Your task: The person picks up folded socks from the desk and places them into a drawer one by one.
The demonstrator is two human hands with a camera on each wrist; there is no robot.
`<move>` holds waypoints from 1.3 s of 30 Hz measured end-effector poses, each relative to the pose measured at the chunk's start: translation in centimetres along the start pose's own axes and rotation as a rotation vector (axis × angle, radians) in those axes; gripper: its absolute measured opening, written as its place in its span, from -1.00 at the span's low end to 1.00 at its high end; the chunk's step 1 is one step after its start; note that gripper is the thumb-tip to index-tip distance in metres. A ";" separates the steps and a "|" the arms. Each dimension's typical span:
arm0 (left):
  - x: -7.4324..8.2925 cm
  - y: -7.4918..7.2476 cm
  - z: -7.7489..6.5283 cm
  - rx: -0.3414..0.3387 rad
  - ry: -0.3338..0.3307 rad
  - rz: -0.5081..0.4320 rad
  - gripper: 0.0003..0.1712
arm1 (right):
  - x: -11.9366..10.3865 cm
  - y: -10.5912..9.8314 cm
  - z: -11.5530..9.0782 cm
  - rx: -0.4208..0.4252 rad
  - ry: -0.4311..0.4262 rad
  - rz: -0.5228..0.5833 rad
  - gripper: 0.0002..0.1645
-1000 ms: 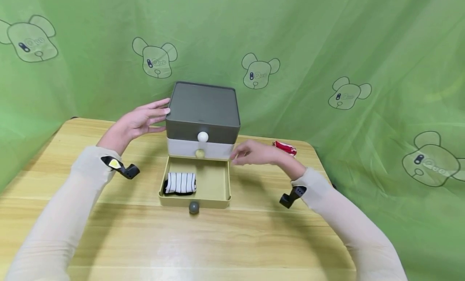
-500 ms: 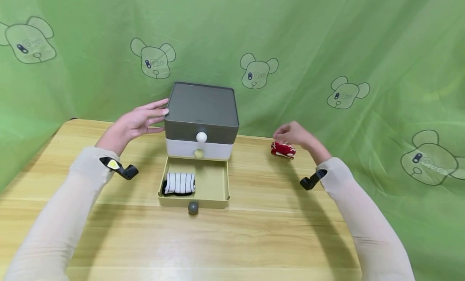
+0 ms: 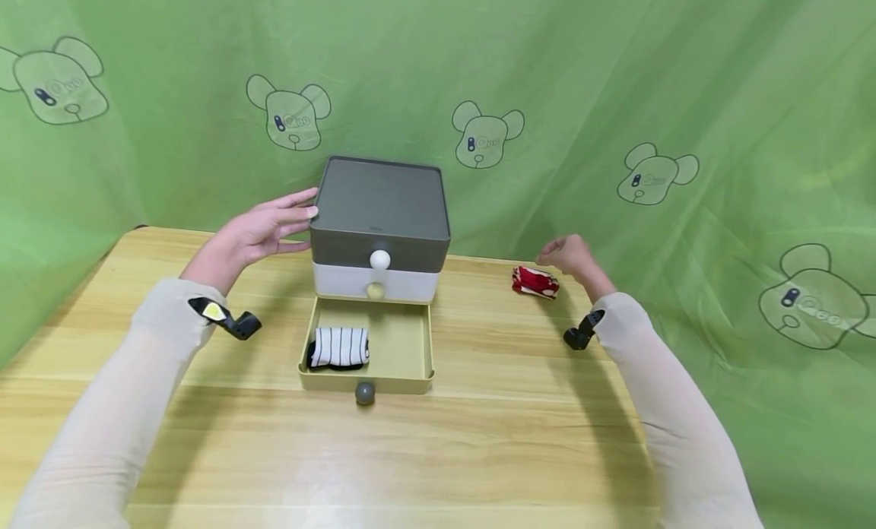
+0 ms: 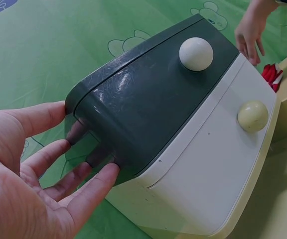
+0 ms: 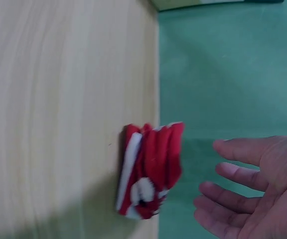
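My left hand (image 3: 249, 229) touches the left side of the stacked drawer unit (image 3: 383, 198), its fingertips spread against the dark grey top drawer (image 4: 133, 99). On the right, my right hand (image 3: 571, 257) hovers just beyond a folded red-and-white bundle (image 3: 535, 282) that looks like socks. Its fingers are loosely bent, and a gap separates them from the bundle (image 5: 151, 172) in the right wrist view. The beige bottom drawer (image 3: 400, 346) is pulled out. A white bundle with dark stripes (image 3: 340, 346) lies in its left part, over something black.
The white middle drawer (image 3: 411, 283) is closed, as is the grey one above. A dark round knob (image 3: 365, 393) sticks out from the beige drawer's front. The wooden table (image 3: 479, 438) ends at the back against a green curtain (image 3: 390, 50) printed with bear heads.
My right hand has gone from the drawer's right side to the red-and-white bundle, touched its top, then moved slightly right, off it. The bundle's visible face has changed. The left hand stays put.
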State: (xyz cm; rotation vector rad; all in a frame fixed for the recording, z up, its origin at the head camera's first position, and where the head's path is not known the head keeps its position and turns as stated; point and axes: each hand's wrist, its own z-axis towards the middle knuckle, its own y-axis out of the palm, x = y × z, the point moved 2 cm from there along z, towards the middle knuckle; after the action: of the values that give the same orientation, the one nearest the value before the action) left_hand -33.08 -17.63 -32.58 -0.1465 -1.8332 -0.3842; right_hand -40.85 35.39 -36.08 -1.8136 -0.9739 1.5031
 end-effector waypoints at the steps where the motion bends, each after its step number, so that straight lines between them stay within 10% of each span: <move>1: 0.0 0.0 0.0 0.000 0.001 -0.001 -0.18 | 0.3 0.2 0.1 0.000 0.012 0.005 -0.43; 39: 0.0 0.0 -0.1 0.009 -0.004 -0.003 -0.18 | 5.1 4.3 0.7 -0.167 0.056 -0.017 -0.07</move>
State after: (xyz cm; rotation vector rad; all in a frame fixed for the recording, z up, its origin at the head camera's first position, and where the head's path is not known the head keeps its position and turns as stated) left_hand -33.01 -17.62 -32.57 -0.1385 -1.8386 -0.3772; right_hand -40.34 37.20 -42.51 -1.9474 -1.1125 1.3887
